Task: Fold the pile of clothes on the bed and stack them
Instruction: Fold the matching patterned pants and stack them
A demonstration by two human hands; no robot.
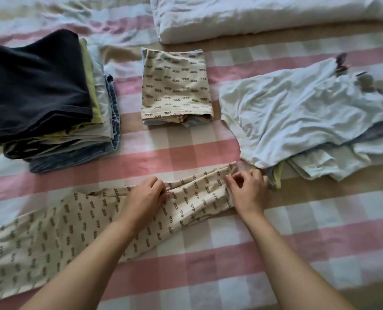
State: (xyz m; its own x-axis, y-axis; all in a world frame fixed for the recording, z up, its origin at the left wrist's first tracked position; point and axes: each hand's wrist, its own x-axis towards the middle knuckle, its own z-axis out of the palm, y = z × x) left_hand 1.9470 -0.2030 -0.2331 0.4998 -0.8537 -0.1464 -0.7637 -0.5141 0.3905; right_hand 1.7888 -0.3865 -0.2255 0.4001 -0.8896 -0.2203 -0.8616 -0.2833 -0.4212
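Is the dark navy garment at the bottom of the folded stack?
No, the dark navy garment lies on top of the folded stack.

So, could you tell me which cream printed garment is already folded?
The folded cream rectangle at mid-bed; the long cream garment lies stretched out, pinched by left hand and right hand.

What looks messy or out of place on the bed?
The pale blue clothes on the right lie crumpled in a heap, unlike the folded stack on the left and the folded patterned piece in the middle. Nothing looks torn or spilled.
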